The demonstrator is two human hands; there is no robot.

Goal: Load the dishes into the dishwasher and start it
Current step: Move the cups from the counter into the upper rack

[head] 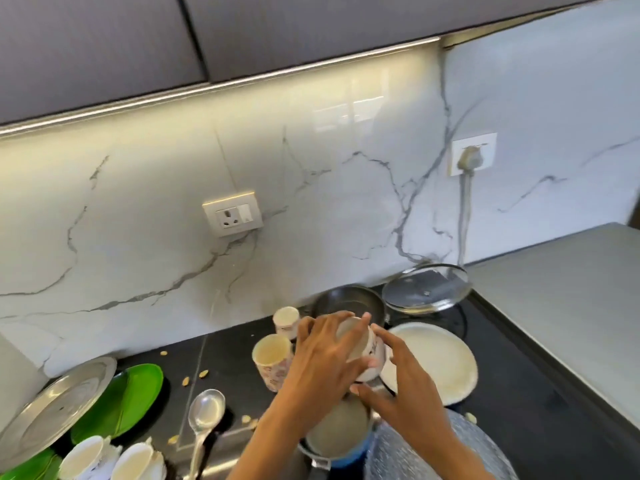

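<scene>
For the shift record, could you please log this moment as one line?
left hand + right hand: holding white cup | above blue pot | dishwasher: not visible

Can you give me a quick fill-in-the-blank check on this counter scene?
1. Both hands hold a white ____.
2. The plate under the steel tray is ____.
3. The glass lid leans against the ____.
4. The spoon lies bowl-side ____.

Answers: cup; green; wall; up

Left hand [323,358] and right hand [403,372] reaching forward side by side, fingers curling around cup [363,344] between them.
</scene>
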